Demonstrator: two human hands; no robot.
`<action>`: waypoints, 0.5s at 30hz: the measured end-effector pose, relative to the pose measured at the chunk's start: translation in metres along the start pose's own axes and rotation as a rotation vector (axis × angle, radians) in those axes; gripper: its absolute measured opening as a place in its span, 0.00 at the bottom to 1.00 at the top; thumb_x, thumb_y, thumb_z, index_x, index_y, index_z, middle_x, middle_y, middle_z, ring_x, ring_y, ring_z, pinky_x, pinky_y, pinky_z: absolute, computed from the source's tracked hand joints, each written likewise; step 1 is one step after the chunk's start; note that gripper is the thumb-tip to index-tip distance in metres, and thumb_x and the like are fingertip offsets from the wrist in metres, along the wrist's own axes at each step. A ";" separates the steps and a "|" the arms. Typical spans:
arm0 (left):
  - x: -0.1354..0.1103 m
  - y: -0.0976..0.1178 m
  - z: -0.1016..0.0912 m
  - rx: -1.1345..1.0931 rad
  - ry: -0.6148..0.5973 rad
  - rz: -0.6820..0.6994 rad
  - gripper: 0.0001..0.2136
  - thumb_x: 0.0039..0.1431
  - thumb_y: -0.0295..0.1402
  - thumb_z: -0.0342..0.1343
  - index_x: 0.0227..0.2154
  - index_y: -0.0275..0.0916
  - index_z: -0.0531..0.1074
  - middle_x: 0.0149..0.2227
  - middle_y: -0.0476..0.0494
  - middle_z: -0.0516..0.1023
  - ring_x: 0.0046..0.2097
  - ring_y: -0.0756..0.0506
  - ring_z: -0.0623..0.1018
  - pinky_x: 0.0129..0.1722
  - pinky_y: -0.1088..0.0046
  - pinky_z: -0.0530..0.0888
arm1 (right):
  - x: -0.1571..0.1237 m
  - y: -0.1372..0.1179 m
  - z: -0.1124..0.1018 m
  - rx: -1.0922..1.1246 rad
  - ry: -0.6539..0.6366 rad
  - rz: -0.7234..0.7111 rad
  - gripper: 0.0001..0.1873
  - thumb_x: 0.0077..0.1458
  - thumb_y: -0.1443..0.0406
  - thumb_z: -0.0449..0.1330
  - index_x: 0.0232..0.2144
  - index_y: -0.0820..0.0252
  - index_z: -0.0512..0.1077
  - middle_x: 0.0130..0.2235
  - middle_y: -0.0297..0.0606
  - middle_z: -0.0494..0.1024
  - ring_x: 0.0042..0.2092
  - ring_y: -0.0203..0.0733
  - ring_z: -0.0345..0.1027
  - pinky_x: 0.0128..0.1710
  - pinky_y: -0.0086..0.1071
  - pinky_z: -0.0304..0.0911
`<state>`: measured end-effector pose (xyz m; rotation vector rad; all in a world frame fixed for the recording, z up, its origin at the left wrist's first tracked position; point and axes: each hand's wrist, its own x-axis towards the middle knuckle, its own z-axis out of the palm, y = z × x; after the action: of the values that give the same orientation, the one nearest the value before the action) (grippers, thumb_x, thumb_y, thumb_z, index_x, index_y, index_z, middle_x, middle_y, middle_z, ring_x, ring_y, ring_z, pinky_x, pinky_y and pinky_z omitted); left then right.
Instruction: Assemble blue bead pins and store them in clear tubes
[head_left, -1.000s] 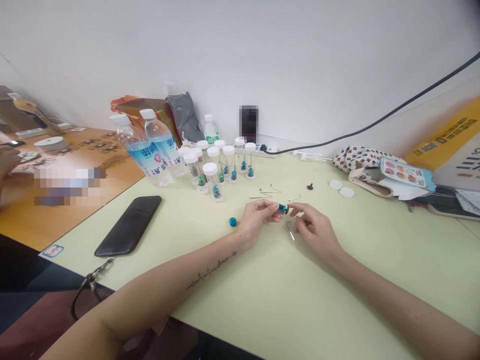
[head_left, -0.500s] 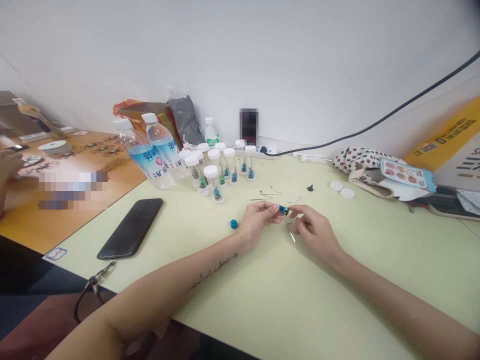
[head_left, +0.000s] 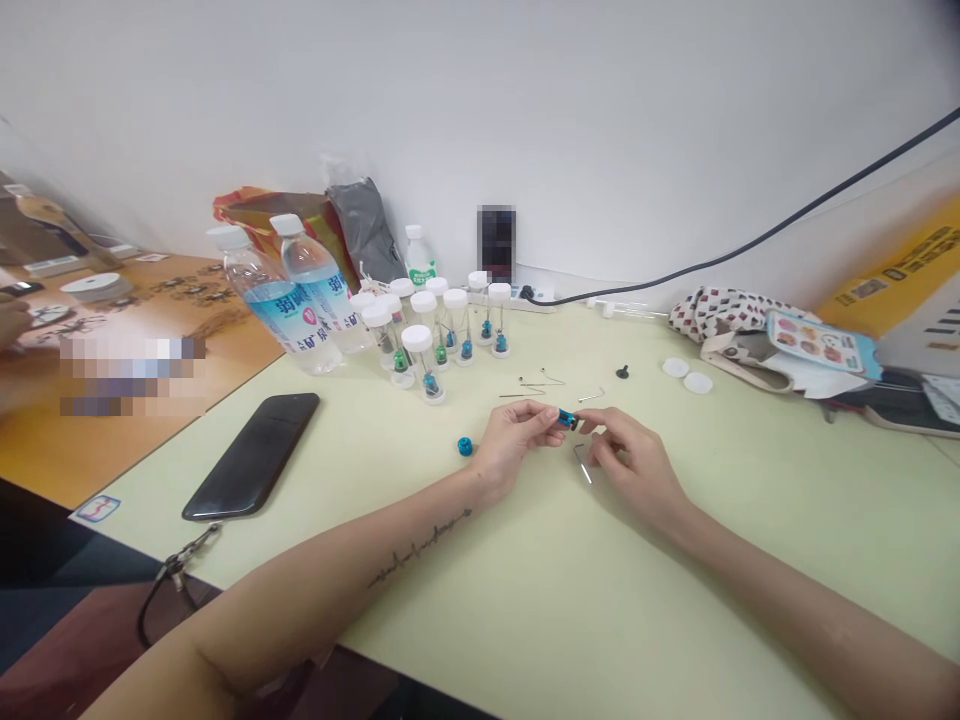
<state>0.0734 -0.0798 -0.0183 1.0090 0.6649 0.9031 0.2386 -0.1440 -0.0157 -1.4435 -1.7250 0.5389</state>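
My left hand (head_left: 517, 437) is closed, with thumb and fingers pinching a small blue cylindrical part (head_left: 565, 417) just above the table. At the part's right end shows a small black piece (head_left: 574, 423), which the fingertips of my right hand (head_left: 626, 455) grip; its other fingers are curled. Below those curled fingers is a thin bent silver rod (head_left: 583, 464); whether it lies on the table or is held I cannot tell. Left of my left wrist a short blue knob (head_left: 465, 446) rests on the table. Beyond my hands lie several thin bent metal rods (head_left: 534, 384) and a small black piece with a stem (head_left: 622, 372).
Several clear tubes with white caps (head_left: 418, 342), holding blue or green parts, stand behind my hands. Two water bottles (head_left: 300, 325) and a phone (head_left: 253, 455) are to the left. White discs (head_left: 697, 383) and a patterned pouch (head_left: 724, 318) lie right. Someone's hand (head_left: 13, 322) shows far left.
The view has shifted slightly, so the bottles and phone sit a little further left. My hands keep nearly the same pose around the blue part.
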 end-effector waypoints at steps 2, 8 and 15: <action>0.000 0.000 0.000 0.001 -0.001 0.001 0.12 0.48 0.38 0.61 0.30 0.33 0.74 0.30 0.42 0.76 0.30 0.50 0.74 0.35 0.72 0.70 | 0.000 0.000 0.000 0.010 0.007 0.013 0.20 0.54 0.72 0.46 0.46 0.54 0.66 0.39 0.37 0.71 0.28 0.35 0.66 0.28 0.31 0.62; -0.001 0.003 0.001 0.003 -0.006 -0.012 0.12 0.47 0.39 0.61 0.29 0.33 0.74 0.28 0.43 0.76 0.30 0.50 0.73 0.36 0.72 0.69 | -0.001 -0.002 -0.001 0.006 0.008 -0.014 0.18 0.55 0.71 0.46 0.44 0.54 0.68 0.38 0.37 0.71 0.28 0.35 0.66 0.28 0.31 0.62; -0.001 0.002 0.001 0.000 -0.007 -0.003 0.12 0.47 0.39 0.61 0.29 0.34 0.74 0.29 0.43 0.77 0.30 0.51 0.73 0.36 0.72 0.69 | -0.002 -0.001 -0.001 0.010 0.017 -0.014 0.18 0.56 0.71 0.46 0.45 0.54 0.67 0.39 0.37 0.71 0.28 0.35 0.67 0.28 0.31 0.63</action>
<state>0.0733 -0.0807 -0.0159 1.0104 0.6606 0.8967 0.2386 -0.1460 -0.0145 -1.4245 -1.7157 0.5255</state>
